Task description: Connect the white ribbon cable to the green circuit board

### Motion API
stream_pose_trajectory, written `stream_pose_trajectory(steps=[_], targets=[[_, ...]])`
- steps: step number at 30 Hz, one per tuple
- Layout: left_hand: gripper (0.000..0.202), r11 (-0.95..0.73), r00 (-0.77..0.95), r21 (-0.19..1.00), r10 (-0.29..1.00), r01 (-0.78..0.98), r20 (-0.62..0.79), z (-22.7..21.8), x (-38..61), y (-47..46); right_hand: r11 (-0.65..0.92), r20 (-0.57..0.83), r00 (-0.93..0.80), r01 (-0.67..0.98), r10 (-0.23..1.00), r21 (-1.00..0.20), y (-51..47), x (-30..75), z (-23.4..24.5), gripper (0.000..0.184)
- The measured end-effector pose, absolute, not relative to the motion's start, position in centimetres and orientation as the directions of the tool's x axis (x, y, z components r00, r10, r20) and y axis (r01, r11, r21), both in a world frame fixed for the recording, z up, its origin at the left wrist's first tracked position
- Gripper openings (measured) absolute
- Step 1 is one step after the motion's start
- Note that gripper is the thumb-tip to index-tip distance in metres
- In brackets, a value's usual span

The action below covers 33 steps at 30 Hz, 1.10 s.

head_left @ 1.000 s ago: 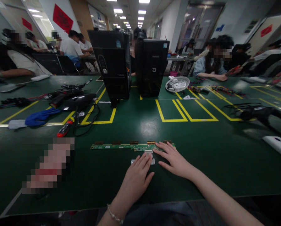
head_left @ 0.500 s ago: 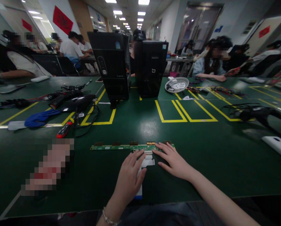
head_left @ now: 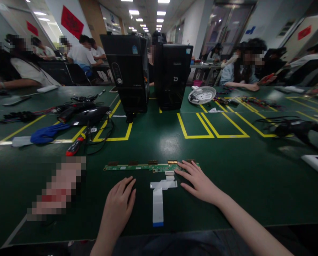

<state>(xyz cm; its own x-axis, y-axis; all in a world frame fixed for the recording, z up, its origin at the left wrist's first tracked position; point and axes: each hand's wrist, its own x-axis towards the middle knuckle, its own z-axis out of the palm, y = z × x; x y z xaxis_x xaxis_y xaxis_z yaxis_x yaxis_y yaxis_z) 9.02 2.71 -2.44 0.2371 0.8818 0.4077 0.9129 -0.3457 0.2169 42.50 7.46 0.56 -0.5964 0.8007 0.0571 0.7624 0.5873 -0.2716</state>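
Observation:
A long, narrow green circuit board (head_left: 132, 167) lies across the table in front of me. From its connector a white ribbon cable (head_left: 158, 204) runs folded toward the table's near edge, ending in a blue tip. My right hand (head_left: 199, 179) rests with fingers spread on the board's right part, beside the connector; its fingers cover some of the board. To the left of the cable, my left hand (head_left: 120, 197) is apart from both cable and board, its fingers stretched out and holding nothing.
Two black computer towers (head_left: 125, 74) stand at the back. Left lie a red-black screwdriver (head_left: 75, 146), a blue glove (head_left: 48, 133), cables and a blurred-out patch. A white basket (head_left: 201, 95) sits beyond yellow tape outlines. Black cables and a white object (head_left: 317, 167) are at right. People sit around.
My left hand has moved left off the ribbon cable and the board's connector, uncovering the cable. My right hand stays on the board.

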Motion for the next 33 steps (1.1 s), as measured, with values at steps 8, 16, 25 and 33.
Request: stream_pose_trajectory(steps=[8,16,25,33], targets=[[0.038,-0.33,0.219,0.232,0.89,0.915,0.4,-2.5,9.5,3.3,0.556,0.096,-0.548,0.812,0.831,-0.18,6.6,43.4,-0.1,0.049],[0.037,-0.316,0.211,0.236,0.9,0.919,0.382,-2.1,9.7,3.1,0.37,0.191,-0.354,0.928,0.915,-0.052,3.8,48.7,-2.6,0.053],[0.036,-0.314,0.203,0.264,0.905,0.912,0.375,-1.8,9.7,3.1,0.049,0.249,-0.042,0.999,0.968,-0.022,1.8,58.6,-4.8,0.062],[0.035,-0.308,0.199,0.264,0.907,0.914,0.371,-1.9,9.8,3.1,-0.144,0.262,0.128,0.989,0.956,0.042,0.3,63.2,-5.1,0.074]])
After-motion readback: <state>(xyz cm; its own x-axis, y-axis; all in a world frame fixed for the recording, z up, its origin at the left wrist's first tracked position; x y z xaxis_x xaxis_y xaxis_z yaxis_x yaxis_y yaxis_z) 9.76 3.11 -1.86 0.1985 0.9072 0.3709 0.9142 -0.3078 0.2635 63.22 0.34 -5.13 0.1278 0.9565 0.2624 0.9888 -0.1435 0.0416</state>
